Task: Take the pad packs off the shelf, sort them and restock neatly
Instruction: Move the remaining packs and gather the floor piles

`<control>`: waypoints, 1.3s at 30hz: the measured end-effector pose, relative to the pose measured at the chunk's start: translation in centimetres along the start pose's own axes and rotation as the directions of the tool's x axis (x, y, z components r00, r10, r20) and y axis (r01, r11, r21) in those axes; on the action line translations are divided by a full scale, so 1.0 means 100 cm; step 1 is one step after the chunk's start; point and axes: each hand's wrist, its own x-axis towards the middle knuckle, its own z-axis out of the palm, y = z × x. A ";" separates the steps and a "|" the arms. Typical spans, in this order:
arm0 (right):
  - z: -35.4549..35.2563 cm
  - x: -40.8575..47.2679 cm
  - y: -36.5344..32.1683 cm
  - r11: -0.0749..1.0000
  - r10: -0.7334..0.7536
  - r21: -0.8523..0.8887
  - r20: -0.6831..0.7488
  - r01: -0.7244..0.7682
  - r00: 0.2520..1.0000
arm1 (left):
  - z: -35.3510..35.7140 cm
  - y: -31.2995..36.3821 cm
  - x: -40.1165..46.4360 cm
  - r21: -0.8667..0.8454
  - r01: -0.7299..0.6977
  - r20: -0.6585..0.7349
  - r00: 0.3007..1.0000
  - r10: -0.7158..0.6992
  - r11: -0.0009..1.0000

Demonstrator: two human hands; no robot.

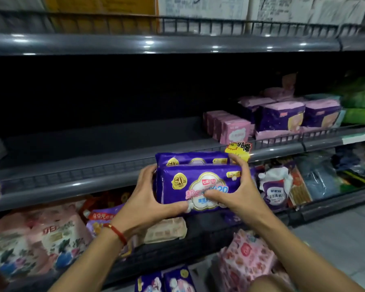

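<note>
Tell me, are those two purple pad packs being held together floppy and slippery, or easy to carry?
Probably soft and light: the purple packs look like puffy film bags, and the left hand and right hand squeeze both from the sides. The glossy wrap may be slippery, so the rear pack could slide out. Likely not fragile.

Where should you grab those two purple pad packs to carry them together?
By the short ends, one hand from each side, as here: the left hand and right hand squeeze the purple packs together. They are soft, wide and stacked back to back, so pressing inward from both ends keeps them together.
</note>
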 end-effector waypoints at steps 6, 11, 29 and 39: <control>-0.014 0.108 -0.028 0.978 -0.152 -0.140 0.021 0.154 0.988 | -0.025 0.019 0.108 0.106 -0.096 -0.009 0.995 0.097 0.990; -0.006 0.222 -0.011 0.937 -0.166 -0.293 0.101 0.189 0.981 | -0.039 0.009 0.211 0.309 -0.052 -0.051 0.996 0.072 0.950; 0.011 0.318 0.034 0.761 0.059 -0.635 -0.140 -0.135 0.988 | -0.007 -0.060 0.359 0.766 -0.034 0.197 0.963 -0.184 0.641; 0.034 0.174 0.059 0.991 -0.089 -0.120 -0.276 0.058 0.957 | 0.013 -0.059 0.406 0.731 0.053 0.128 0.968 -0.213 0.680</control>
